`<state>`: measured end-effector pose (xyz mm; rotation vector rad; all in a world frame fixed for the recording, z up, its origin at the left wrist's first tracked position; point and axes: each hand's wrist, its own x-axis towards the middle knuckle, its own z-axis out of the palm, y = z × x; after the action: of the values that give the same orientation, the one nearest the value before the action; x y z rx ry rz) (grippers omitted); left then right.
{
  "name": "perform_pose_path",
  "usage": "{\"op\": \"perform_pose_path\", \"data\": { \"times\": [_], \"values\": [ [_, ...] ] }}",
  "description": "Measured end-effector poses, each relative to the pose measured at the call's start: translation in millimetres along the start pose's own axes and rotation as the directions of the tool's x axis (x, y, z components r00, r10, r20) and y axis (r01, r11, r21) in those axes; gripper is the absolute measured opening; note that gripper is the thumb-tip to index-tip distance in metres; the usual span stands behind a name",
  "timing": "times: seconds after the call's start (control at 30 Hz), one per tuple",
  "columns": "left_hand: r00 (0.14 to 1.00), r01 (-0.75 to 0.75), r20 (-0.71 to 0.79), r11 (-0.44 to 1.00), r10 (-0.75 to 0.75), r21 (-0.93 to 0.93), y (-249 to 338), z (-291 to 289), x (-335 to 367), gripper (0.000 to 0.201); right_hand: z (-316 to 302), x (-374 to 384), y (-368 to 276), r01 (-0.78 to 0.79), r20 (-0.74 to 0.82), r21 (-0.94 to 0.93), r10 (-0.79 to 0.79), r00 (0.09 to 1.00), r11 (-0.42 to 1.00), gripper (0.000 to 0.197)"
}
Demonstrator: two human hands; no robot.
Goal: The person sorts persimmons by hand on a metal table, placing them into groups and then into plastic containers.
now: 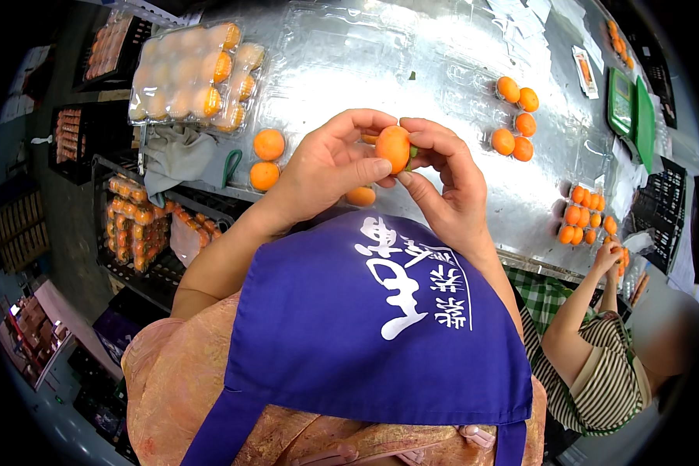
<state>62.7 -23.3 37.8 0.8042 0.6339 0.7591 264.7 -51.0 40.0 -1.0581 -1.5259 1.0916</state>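
In front of my apron, an orange [393,149] is held up above the metal table. My left hand [326,163] is closed on it, with the thumb pressed to its near side. The fingers of my right hand [449,171] close round its right side, where a green leaf [413,152] shows between them. How firmly they grip the leaf I cannot tell. Behind my left fingers a bit of another orange peeks out, mostly hidden. Just below my hands lies a loose orange [360,196]. Two more oranges [269,144] rest left of my left wrist.
Filled clear clamshell packs [182,74] are stacked at the table's far left, near a grey cloth [175,159]. Several oranges [523,124] sit right of centre. A green scale [633,113] stands far right. A co-worker [598,365] handles oranges at right. Black crates [144,252] stand at left.
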Motion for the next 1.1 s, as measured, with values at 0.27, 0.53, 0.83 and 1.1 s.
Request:
{"op": "perform_pose_path", "data": {
  "times": [0.27,0.53,0.83,1.1],
  "values": [
    [0.988,-0.125,0.088,0.992,0.126,-0.012,-2.9,-4.2,2.8,0.044,-3.9,2.5,-5.2,-0.281,0.05,0.23,0.276,0.96,0.932,0.056],
    [0.974,-0.21,0.095,0.977,0.205,0.042,-12.2,-10.0,8.7,0.043,-5.4,6.3,-2.8,-0.273,0.078,0.084,0.267,0.961,0.958,0.047],
    [0.997,-0.054,0.048,0.998,0.054,0.01,1.4,-2.6,11.2,0.055,-1.7,5.2,8.4,-0.048,-0.029,0.065,0.05,0.998,0.997,0.04],
    [0.995,0.089,0.042,0.996,-0.089,-0.006,11.7,-5.4,8.7,0.054,-6.9,7.7,2.3,0.032,0.019,0.0,-0.032,0.999,0.999,0.049]
  ]
}}
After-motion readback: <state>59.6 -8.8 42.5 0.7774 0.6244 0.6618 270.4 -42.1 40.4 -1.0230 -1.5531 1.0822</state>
